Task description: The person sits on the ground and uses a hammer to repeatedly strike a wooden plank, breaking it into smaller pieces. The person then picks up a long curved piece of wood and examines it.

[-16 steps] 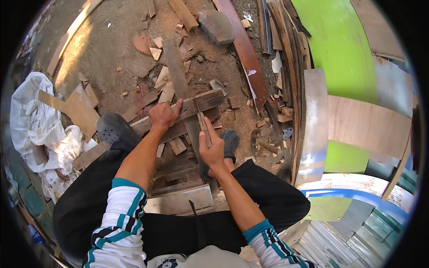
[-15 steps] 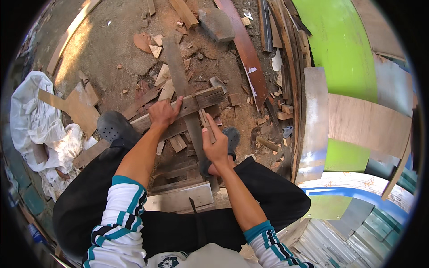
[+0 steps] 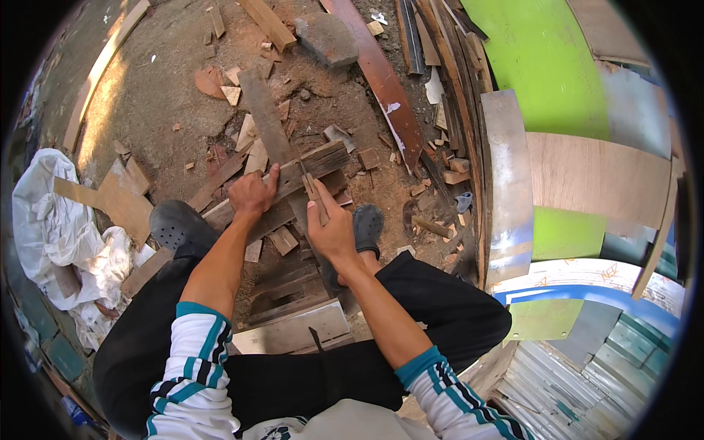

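Since half a second ago the right hand (image 3: pixel 334 231), fingers closed around a thin pale wooden stick (image 3: pixel 315 196), has slid it up the weathered grey crossed planks (image 3: pixel 297 176) on the sawdust ground, which the left hand (image 3: pixel 251 194) presses flat-fingered.

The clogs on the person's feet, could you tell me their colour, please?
Dark grey clogs, seen in the head view.

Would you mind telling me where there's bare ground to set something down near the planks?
Bare dirt lies upper left, between the long pale board and the upright plank. It is crowded with offcuts around the left hand, right hand and the stacked boards on the right.
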The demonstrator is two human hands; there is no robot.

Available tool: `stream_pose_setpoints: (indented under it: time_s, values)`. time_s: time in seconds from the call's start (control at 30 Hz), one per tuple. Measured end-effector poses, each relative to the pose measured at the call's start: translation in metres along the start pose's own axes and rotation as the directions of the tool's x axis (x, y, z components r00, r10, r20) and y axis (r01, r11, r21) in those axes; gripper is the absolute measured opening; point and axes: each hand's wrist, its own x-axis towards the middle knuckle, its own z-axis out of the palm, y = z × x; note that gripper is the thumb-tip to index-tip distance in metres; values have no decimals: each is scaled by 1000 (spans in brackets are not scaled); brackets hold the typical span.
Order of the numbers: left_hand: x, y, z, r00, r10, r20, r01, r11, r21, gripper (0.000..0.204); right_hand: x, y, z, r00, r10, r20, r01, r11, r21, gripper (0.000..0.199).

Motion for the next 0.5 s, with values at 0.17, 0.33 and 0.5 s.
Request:
stream_pose_setpoints:
  time_s: [0.17, 0.33, 0.5]
  values:
    - [0, -11, -5, 998, -54, 27, 53, 998, 43, 73, -101, -58, -54, 994, 72, 79, -67, 995, -74, 48]
    - [-2, -4, -6, 999, -40, 9, 39, 998, 41, 74, -160, -72, -99, 995, 7, 97, 5, 993, -120, 50]
    - [3, 2, 1, 998, -19, 52, 17, 999, 38, 75, 12, -5, 13, 999, -41, -2, 41, 996, -74, 49]
